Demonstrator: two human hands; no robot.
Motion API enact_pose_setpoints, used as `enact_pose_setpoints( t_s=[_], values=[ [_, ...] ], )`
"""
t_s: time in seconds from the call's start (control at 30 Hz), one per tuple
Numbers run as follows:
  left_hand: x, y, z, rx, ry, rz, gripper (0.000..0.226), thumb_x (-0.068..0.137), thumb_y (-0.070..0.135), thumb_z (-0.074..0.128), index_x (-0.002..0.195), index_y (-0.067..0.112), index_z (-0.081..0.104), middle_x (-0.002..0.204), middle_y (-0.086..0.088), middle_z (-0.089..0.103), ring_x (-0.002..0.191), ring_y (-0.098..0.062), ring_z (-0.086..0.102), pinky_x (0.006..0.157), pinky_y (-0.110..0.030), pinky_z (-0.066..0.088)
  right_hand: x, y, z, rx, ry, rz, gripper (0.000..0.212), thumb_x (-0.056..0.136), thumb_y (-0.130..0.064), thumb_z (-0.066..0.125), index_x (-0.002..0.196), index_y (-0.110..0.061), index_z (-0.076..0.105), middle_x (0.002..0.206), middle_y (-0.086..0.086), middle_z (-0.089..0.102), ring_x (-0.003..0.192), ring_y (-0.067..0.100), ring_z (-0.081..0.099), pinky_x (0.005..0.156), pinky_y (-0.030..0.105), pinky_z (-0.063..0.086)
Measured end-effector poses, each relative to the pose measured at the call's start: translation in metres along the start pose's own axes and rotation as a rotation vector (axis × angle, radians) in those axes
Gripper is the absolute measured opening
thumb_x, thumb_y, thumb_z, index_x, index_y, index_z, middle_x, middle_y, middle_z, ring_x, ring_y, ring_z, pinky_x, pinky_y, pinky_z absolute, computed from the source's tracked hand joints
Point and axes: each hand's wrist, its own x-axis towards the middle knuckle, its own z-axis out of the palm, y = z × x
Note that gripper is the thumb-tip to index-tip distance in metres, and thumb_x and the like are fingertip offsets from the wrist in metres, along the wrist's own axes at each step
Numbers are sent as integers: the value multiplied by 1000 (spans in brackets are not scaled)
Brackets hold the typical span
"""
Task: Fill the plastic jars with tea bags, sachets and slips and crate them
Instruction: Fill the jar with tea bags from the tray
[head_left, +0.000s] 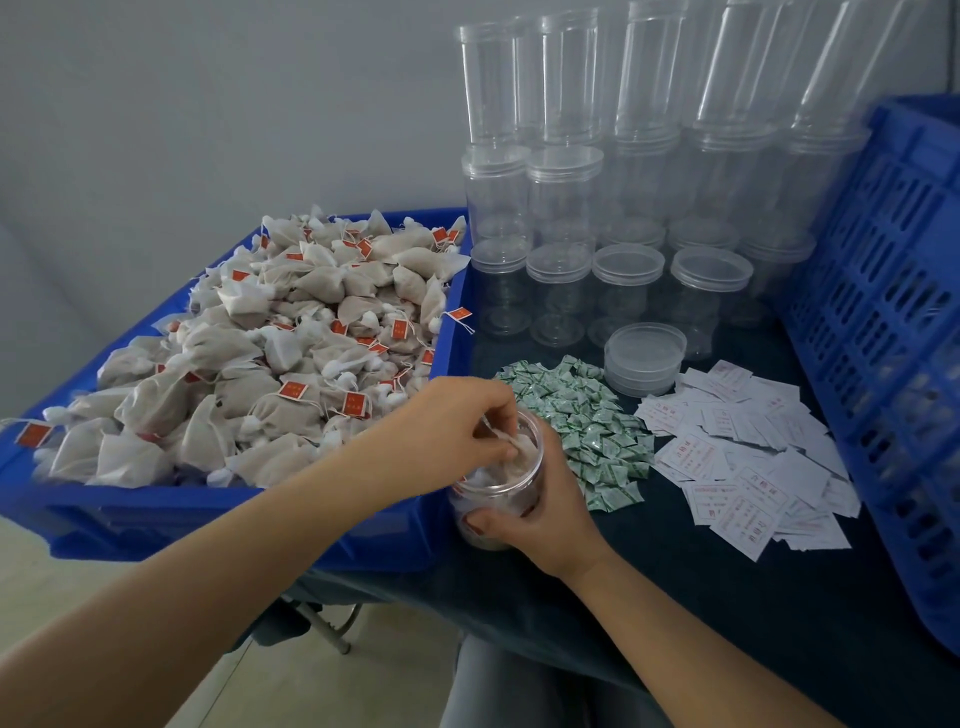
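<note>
A clear plastic jar (501, 486) with several tea bags inside stands at the table's front edge. My right hand (540, 512) grips it from the right side. My left hand (462, 423) is over the jar's mouth and pinches a white tea bag (511, 441) that sits partly inside. A blue tray (156, 512) heaped with tea bags (270, 353) lies to the left. Green and white sachets (587, 421) and white paper slips (748, 457) are spread on the dark cloth to the right.
Stacks of empty clear jars (628, 218) fill the back of the table. A loose clear lid (644, 353) rests in front of them. A tall blue slatted crate (893, 332) stands at the right edge. The tray overhangs the table's left side.
</note>
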Motion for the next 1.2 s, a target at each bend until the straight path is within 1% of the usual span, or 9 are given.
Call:
enact_pose_setpoints(
  t_s=[0.1, 0.17, 0.3, 0.43, 0.57, 0.7, 0.87, 1.03, 1.2],
  values=[
    [5, 5, 15, 142, 26, 38, 13, 83, 13, 65, 80, 17, 54, 80, 6, 56, 74, -11, 55, 68, -18, 44, 1, -3, 0, -19, 9, -32, 89, 62, -36, 89, 133, -60, 40, 130, -25, 58, 123, 4, 58, 95, 19, 50],
    [8, 6, 19, 188, -11, 28, 5, 85, 14, 60, 82, 14, 56, 83, 2, 60, 78, -16, 57, 73, -31, 48, 1, -5, 0, -16, 14, -40, 87, 60, -41, 89, 129, -64, 41, 130, -25, 58, 124, 6, 57, 97, 22, 49],
    [15, 8, 16, 241, -135, 31, 9, 87, 15, 55, 88, 12, 64, 85, 0, 65, 77, -15, 58, 71, -24, 47, 0, -5, -1, -29, 10, -60, 88, 59, -40, 87, 127, -69, 39, 128, -32, 55, 124, 0, 55, 97, 16, 46],
    [22, 9, 16, 322, -232, 29, 14, 89, 13, 53, 86, 11, 66, 82, -2, 63, 72, -14, 53, 54, -14, 35, -1, -4, -1, -45, 8, -64, 90, 59, -40, 87, 129, -68, 37, 129, -35, 53, 124, -3, 54, 97, 13, 44],
    [30, 8, 17, 381, -361, 34, 15, 92, 14, 52, 88, 11, 66, 82, -3, 60, 73, -15, 50, 51, -11, 28, -1, -2, -1, -58, 9, -49, 92, 59, -40, 87, 130, -68, 36, 130, -35, 52, 124, -3, 54, 95, 11, 43],
    [35, 9, 15, 371, -518, 41, 21, 94, 16, 51, 98, 8, 70, 90, -7, 64, 74, -14, 50, 57, -19, 32, -1, -3, -1, -64, 5, -33, 94, 57, -42, 88, 129, -71, 35, 131, -36, 51, 124, -4, 53, 95, 11, 44],
    [43, 12, 10, 401, -743, 72, 20, 93, 17, 56, 108, 12, 68, 101, 0, 64, 85, -12, 54, 64, -15, 35, -1, -5, -2, -49, -5, -29, 93, 59, -44, 88, 131, -67, 35, 133, -32, 51, 128, 2, 52, 98, 16, 46],
    [49, 17, 6, 399, -851, 67, 26, 97, 21, 49, 118, 16, 63, 110, 3, 60, 89, -10, 50, 64, -10, 31, -2, -9, -2, -35, -10, -17, 92, 58, -44, 88, 128, -70, 35, 132, -33, 51, 127, 0, 52, 96, 14, 45],
    [55, 19, -21, 190, -848, -11, 18, 97, 27, 47, 95, 30, 65, 95, 8, 65, 93, -17, 65, 82, -27, 52, -8, -10, -7, 2, -40, -13, 90, 61, -30, 90, 131, -61, 42, 129, -25, 58, 119, 3, 60, 92, 15, 49]
  ],
)
